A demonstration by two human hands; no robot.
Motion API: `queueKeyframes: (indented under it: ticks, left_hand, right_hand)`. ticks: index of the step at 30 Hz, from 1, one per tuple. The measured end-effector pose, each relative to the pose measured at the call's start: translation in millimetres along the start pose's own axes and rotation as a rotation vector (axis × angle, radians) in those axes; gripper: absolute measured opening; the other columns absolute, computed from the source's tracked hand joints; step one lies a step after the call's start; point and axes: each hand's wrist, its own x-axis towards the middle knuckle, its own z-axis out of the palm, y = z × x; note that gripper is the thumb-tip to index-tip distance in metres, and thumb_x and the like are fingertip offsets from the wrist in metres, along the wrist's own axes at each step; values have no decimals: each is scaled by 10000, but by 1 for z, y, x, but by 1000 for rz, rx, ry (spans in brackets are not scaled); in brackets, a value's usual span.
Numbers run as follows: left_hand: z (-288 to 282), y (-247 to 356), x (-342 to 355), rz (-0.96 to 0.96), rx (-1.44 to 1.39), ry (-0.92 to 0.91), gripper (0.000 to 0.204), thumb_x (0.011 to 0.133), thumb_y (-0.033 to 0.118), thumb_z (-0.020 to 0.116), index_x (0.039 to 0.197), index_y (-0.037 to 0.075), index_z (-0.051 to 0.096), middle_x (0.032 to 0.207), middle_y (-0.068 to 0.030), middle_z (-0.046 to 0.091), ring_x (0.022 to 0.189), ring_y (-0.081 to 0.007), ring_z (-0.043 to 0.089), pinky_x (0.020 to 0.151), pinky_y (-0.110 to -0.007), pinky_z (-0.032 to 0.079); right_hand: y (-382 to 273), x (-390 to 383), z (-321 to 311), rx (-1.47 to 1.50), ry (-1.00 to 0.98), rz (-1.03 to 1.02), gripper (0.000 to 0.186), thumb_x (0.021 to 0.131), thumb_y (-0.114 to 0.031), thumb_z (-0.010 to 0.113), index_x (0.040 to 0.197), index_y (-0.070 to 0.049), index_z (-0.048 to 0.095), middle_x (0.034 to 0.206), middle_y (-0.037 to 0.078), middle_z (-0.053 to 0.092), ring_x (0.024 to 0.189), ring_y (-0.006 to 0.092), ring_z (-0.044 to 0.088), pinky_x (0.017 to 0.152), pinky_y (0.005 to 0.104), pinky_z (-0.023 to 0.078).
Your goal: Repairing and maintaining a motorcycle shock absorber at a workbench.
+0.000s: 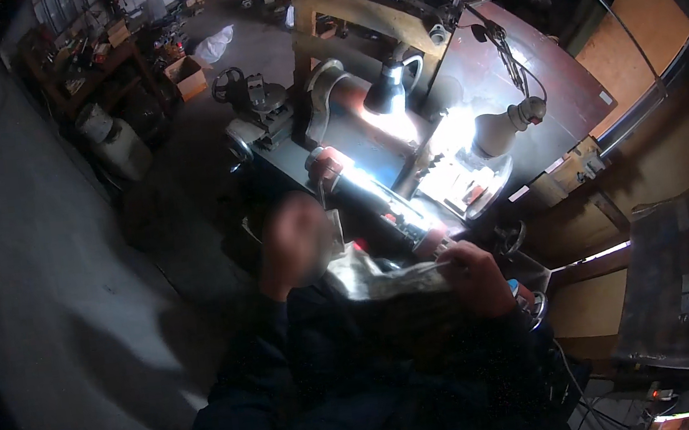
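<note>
My right hand (479,278) is closed, its fingers pinching the right end of a pale, crumpled cloth (398,281) in front of my body. My left hand (292,239) is raised to the left of the cloth and smeared by motion, so its fingers do not show clearly. Close beside that hand is a small pale piece (335,231) whose kind I cannot make out. Just beyond both hands, a long, brightly lit cylindrical part (380,197) with reddish ends lies slantwise along a machine. My right hand is near its lower right end.
Two lamps, one with a metal shade (386,93) and one with a grey shade (495,132), glare over the machine. A slide with a handwheel (228,85) stands at far left. Wooden panels (660,182) are at right. Farther back are a cardboard box (187,79) and a cluttered bench (81,62).
</note>
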Motion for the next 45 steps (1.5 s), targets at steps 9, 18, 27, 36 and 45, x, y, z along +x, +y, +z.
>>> queueKeyframes:
  ticks: [9, 18, 27, 36, 45]
  left_hand:
    - [67, -34, -21, -155, -449, -919, 401, 894, 352, 631, 1097, 7, 603, 968, -86, 657, 903, -141, 620, 779, -267, 493]
    - [108, -103, -1, -629, -153, -320, 245, 900, 167, 572, 1006, -40, 648, 826, -71, 668, 707, -119, 601, 646, -270, 478]
    - [130, -120, 25, -648, -370, -331, 217, 872, 174, 635, 987, -4, 681, 872, -61, 679, 771, -112, 587, 697, -266, 466]
    - [119, -102, 33, -467, -407, -166, 257, 874, 235, 638, 966, -1, 685, 867, -81, 693, 792, -139, 606, 725, -298, 471]
    - [81, -103, 37, -465, 283, -261, 381, 794, 345, 711, 960, 3, 680, 895, -165, 692, 836, -261, 671, 713, -345, 496]
  right_hand:
    - [-27, 31, 33, 225, 9, -57, 208, 775, 3, 641, 979, -20, 608, 920, 124, 622, 792, 197, 623, 701, 314, 508]
    - [31, 94, 16, -205, 58, -46, 182, 875, -117, 566, 1012, -25, 641, 853, 163, 668, 705, 244, 649, 661, 358, 523]
    - [170, 176, 65, -188, -232, -140, 232, 831, -48, 600, 1048, -96, 666, 814, 82, 656, 718, 144, 601, 643, 300, 488]
    - [147, 173, 60, -151, -269, -9, 137, 783, -36, 559, 868, -64, 663, 717, 78, 630, 677, 144, 584, 628, 312, 457]
    - [87, 159, 53, -277, -178, 234, 173, 840, -183, 586, 856, -11, 570, 704, 112, 578, 664, 215, 561, 629, 355, 455]
